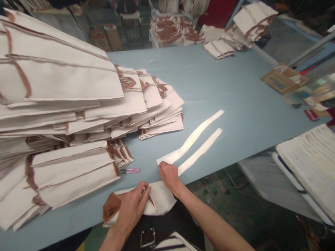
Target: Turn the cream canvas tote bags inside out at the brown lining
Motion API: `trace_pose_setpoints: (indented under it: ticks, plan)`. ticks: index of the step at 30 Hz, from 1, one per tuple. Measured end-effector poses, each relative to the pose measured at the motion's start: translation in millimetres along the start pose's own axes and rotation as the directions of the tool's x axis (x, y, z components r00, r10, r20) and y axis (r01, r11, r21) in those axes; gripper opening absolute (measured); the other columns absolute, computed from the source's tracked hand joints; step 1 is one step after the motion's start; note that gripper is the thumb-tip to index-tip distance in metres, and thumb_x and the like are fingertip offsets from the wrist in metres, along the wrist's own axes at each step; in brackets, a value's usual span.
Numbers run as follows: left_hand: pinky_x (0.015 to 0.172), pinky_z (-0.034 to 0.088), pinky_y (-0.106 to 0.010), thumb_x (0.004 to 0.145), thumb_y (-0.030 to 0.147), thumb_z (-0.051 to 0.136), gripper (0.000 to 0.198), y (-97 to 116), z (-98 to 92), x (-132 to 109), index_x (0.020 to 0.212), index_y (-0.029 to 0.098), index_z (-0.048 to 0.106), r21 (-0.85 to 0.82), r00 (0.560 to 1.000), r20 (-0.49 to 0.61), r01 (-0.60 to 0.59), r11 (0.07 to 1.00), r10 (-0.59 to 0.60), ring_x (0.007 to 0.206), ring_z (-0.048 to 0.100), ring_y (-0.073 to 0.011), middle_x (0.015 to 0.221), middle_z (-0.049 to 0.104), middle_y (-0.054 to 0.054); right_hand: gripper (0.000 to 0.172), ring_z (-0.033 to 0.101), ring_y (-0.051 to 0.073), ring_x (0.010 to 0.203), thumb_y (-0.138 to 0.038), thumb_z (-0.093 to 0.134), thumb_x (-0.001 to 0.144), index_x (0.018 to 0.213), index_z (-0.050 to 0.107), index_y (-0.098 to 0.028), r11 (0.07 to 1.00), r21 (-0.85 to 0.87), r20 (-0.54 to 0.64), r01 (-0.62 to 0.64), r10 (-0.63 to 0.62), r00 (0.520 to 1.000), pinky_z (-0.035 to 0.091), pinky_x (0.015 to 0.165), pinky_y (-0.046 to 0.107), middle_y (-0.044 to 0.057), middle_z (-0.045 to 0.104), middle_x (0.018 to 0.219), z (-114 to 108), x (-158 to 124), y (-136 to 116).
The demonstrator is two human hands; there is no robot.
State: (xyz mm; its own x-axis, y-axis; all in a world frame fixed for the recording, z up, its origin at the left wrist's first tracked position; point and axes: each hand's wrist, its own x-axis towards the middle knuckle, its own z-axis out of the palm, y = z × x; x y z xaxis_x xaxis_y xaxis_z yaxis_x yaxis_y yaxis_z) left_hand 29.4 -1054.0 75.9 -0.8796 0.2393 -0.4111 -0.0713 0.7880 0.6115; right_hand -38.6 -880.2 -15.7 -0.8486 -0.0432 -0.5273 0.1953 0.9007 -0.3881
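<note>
A cream fabric bag [163, 195] with a brown lining or trim lies at the table's near edge, against my body. My left hand [132, 200] is closed on its upper edge, with thumb and fingers pinched together. My right hand [169, 174] rests just beyond the bag, fingers closed at the near end of a long white strip [192, 137]. A second white strip [200, 151] runs beside it, its near end partly behind my right hand. Pink-handled thread snips [130, 170] lie on the table left of my right hand.
Tall stacks of folded cream bags [65, 76] with brown trim fill the left of the blue table [204, 83]. More bags [220, 48] lie at the far right corner. A cardboard box [284, 78] stands at the right edge, above a pile of cream fabric [309, 160].
</note>
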Motion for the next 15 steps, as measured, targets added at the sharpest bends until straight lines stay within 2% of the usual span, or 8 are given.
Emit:
trace_pose_setpoints:
  ticks: [7,12,15]
  plan:
    - [0.069,0.048,-0.031,0.107,0.038,0.04,0.023,-9,14.2,16,0.103,0.025,0.059,-0.006,1.0,-0.007,0.029,1.0,-0.029,0.076,0.077,-0.0265,0.077,0.074,-0.002,0.029,0.071,0.023,0.104,-0.036,0.066,0.103,0.125,0.066,-0.017,0.969,0.246,-0.001,-0.002,0.003,1.0,0.061,0.09,0.044,0.009,0.069,0.123,7,6,31]
    - [0.074,0.05,-0.032,0.107,0.037,0.042,0.024,-7,24.9,30,0.118,0.024,0.058,0.01,1.0,-0.002,0.017,1.0,-0.017,0.081,0.078,-0.0273,0.079,0.075,-0.002,0.031,0.071,0.022,0.1,-0.037,0.066,0.103,0.126,0.065,-0.016,0.871,0.491,0.031,-0.027,0.014,0.999,0.062,0.085,0.041,0.009,0.069,0.122,5,9,62]
    - [0.078,0.052,-0.032,0.108,0.037,0.044,0.023,-4,32.6,44,0.12,0.025,0.059,0.022,1.0,0.009,-0.001,1.0,0.001,0.086,0.078,-0.0262,0.085,0.078,-0.003,0.03,0.071,0.021,0.096,-0.037,0.066,0.103,0.124,0.066,-0.016,0.797,0.603,0.044,-0.044,0.022,0.999,0.063,0.082,0.039,0.008,0.07,0.118,5,11,75]
